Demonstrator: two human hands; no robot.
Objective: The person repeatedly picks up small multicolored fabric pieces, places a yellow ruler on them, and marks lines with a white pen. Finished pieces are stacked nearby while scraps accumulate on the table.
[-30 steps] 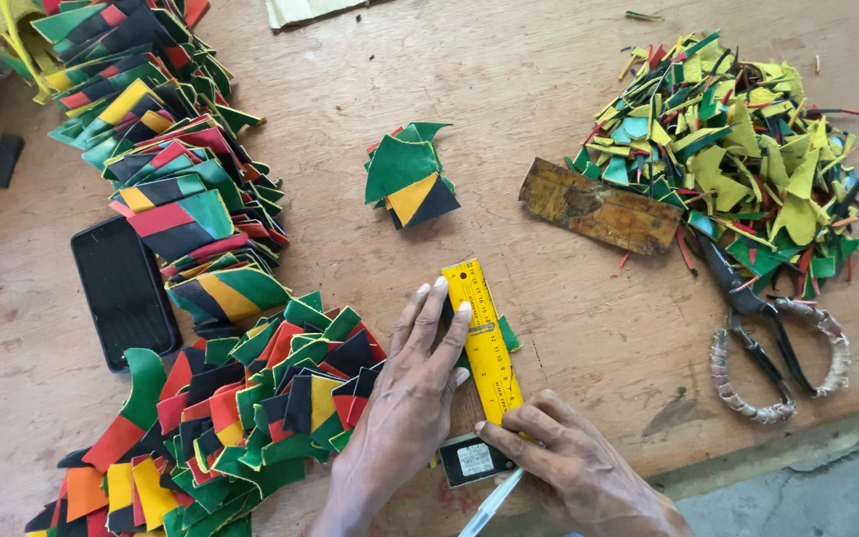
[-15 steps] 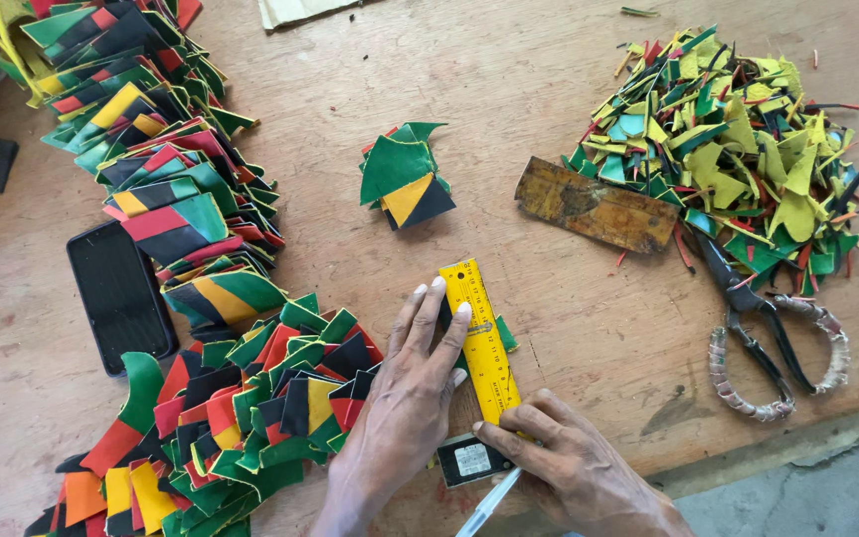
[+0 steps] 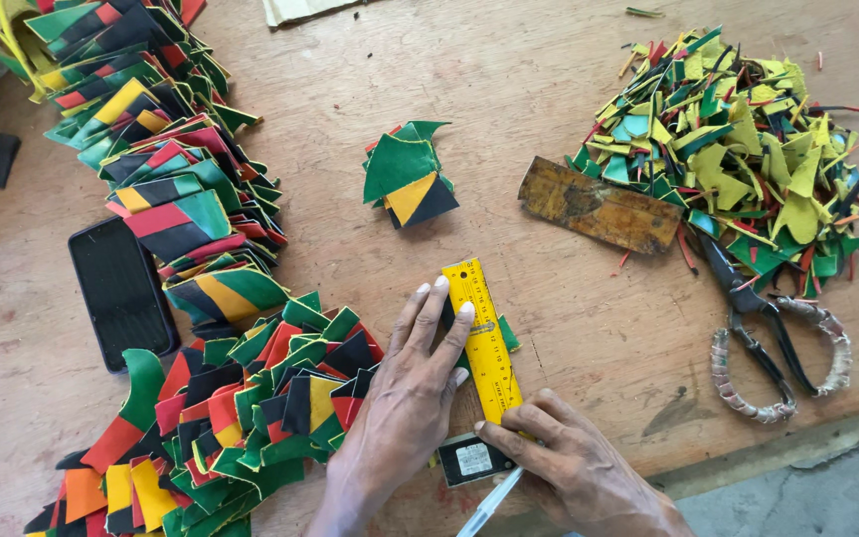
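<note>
My left hand lies flat with spread fingers, pressing a yellow ruler down on a small green piece that shows only at the ruler's right edge. My right hand sits at the ruler's near end, fingers closed around a pen whose clear barrel sticks out toward me. A small black block with a white label lies between both hands.
A long heap of striped green, red, yellow and black pieces curves down the left. A small stack sits mid-table. Scraps, a rusty metal strip, wrapped-handle scissors and a black phone lie around. Table edge runs at lower right.
Nothing has visibly changed; both hands stay on the ruler.
</note>
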